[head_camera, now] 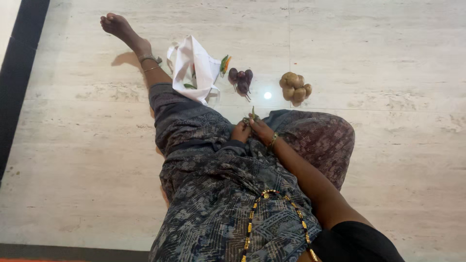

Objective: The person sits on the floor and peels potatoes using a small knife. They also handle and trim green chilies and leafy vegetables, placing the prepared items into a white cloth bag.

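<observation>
I sit on a pale stone floor (378,63) with my left leg stretched out. Both hands meet in my lap, just ahead of my knees. My right hand (261,128) and my left hand (240,132) pinch a small green vegetable (252,116), which looks like a chilli or bean, between their fingertips. The left hand is partly hidden by folds of my patterned cloth.
A white cloth bag (195,68) lies open by my left shin with greens inside. Next to it lie small orange and green chillies (224,64), three dark beetroots (241,79) and a heap of potatoes (294,87). A dark border (19,73) runs along the floor's left.
</observation>
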